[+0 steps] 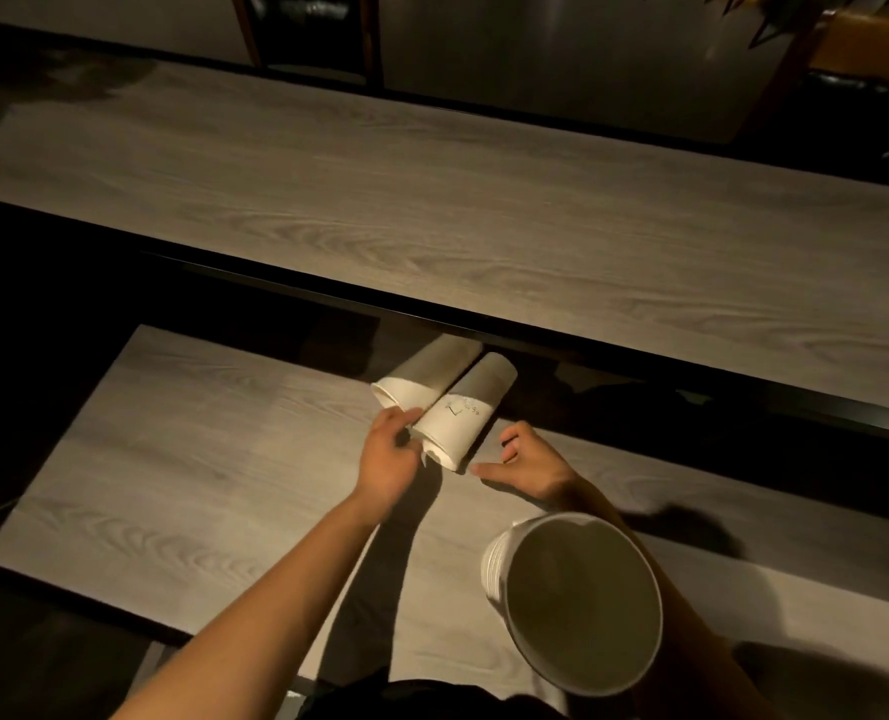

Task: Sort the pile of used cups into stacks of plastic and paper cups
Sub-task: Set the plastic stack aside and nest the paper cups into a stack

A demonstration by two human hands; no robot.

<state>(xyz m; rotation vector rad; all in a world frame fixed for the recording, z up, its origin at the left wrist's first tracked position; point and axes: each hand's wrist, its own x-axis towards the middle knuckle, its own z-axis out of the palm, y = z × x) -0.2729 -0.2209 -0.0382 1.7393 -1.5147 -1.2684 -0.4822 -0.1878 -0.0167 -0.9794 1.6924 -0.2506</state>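
Two white paper cups lie on their sides on the lower wooden table (182,491), rims toward me. My left hand (387,454) pinches the rim of the right-hand cup (460,420), which has handwriting on its side; the other cup (421,379) lies touching it on the left. My right hand (528,467) hovers just right of the marked cup, fingers spread, holding nothing. A tall stack of white paper cups (577,600) stands upright close to me at the lower right, its top cup empty.
A raised wooden counter (484,200) with a dark front edge runs across behind the lower table. Dark chairs and furniture stand beyond it. The lower table's left and near edges drop off into a dark floor.
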